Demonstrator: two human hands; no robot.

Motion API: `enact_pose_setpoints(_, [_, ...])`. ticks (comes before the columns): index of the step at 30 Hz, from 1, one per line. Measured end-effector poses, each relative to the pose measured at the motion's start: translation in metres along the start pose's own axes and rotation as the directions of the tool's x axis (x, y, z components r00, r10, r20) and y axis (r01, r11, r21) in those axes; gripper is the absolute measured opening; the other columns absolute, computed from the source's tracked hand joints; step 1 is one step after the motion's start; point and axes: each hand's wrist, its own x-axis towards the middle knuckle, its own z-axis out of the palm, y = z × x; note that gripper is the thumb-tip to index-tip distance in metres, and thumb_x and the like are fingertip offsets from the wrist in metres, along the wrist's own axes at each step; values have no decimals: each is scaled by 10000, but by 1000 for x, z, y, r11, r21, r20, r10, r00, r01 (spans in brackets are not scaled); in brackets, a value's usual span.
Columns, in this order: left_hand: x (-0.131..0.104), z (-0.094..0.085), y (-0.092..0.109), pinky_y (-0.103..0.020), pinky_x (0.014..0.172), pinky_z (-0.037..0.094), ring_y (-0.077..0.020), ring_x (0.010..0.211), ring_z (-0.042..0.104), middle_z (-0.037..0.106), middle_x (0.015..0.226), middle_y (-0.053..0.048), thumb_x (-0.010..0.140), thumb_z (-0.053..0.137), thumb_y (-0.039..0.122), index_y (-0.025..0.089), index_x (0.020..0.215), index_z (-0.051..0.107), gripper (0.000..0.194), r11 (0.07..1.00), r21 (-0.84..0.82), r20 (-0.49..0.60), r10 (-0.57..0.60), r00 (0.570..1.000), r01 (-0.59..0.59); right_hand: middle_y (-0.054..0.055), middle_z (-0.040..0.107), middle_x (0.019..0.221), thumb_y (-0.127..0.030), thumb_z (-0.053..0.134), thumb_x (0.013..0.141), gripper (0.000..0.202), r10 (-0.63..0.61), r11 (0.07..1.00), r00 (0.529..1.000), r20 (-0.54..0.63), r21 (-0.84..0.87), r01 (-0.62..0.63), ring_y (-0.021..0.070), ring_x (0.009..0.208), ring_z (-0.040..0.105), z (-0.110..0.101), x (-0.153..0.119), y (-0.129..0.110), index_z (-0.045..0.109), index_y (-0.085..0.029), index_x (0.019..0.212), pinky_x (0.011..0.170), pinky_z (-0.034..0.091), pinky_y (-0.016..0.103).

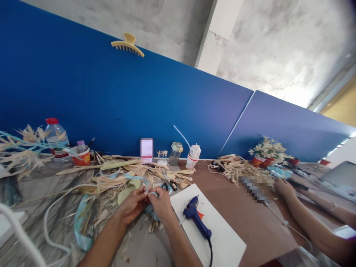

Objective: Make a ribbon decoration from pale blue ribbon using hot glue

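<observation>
My left hand (133, 204) and my right hand (161, 203) meet at the middle of the table, fingertips pinched together. Between them is a thin light blue strip (153, 193), with a small pale dried piece showing at the fingertips. Fingers hide most of the work. More light blue ribbon (82, 228) curls on the table left of my left arm. Dried corn husks (130, 165) lie in a loose heap just beyond my hands. Scissors (169, 185) rest close past my right hand. Right of it, a blue glue gun (198, 218) lies on a white board (222, 243).
Behind stand a red-capped bottle (57, 135), a red cup (80, 155), a phone (147, 150), a glass jar (175, 154) and a white cup (192, 157). A white cable (47, 218) loops at left. At right are another person's arms (308, 215) and potted flowers (269, 150).
</observation>
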Motion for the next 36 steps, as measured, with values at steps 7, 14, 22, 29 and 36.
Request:
enact_pose_setpoints(7, [-2, 2, 1, -244, 612, 476, -141, 597, 609, 654, 636, -24, 609, 770, 83, 130, 675, 644, 150, 998, 61, -7, -26, 1000, 27, 20, 672, 704, -167, 507, 702, 137, -23, 992, 1000, 1, -124, 23, 171, 688, 597, -1, -5, -5, 643, -182, 690, 651, 429, 261])
enact_pose_setpoints(14, [-1, 0, -2, -225, 564, 465, -126, 563, 595, 645, 603, -8, 597, 763, 83, 132, 661, 635, 151, 998, 59, -11, -37, 999, 37, 30, 660, 743, -157, 510, 704, 150, -79, 972, 997, 17, -223, 81, 178, 728, 596, -6, -8, -8, 653, -188, 739, 686, 429, 268])
enact_pose_setpoints(22, [0, 1, -6, -238, 596, 484, -148, 604, 623, 663, 635, -37, 622, 730, 54, 130, 664, 626, 136, 997, 38, -6, -61, 998, 61, -20, 572, 635, -143, 514, 667, 85, 38, 995, 992, 119, -95, -27, 130, 594, 519, -9, -1, -2, 595, -168, 672, 570, 395, 223])
enact_pose_setpoints(29, [-1, 3, -4, -255, 652, 499, -143, 627, 619, 644, 647, -11, 642, 761, 111, 140, 754, 637, 170, 1000, -9, 66, -4, 998, 5, -27, 569, 632, -183, 536, 681, 47, -2, 999, 997, 79, 50, -2, 125, 604, 506, -4, 0, 4, 583, -179, 684, 594, 407, 221])
enact_pose_setpoints(36, [2, 1, -3, -240, 617, 499, -132, 584, 608, 661, 639, -28, 613, 764, 56, 122, 730, 652, 175, 1000, -17, 57, -23, 998, 24, -35, 539, 618, -173, 529, 671, 35, -25, 999, 995, 95, 31, 22, 124, 600, 486, -6, 0, 9, 560, -189, 674, 591, 388, 230])
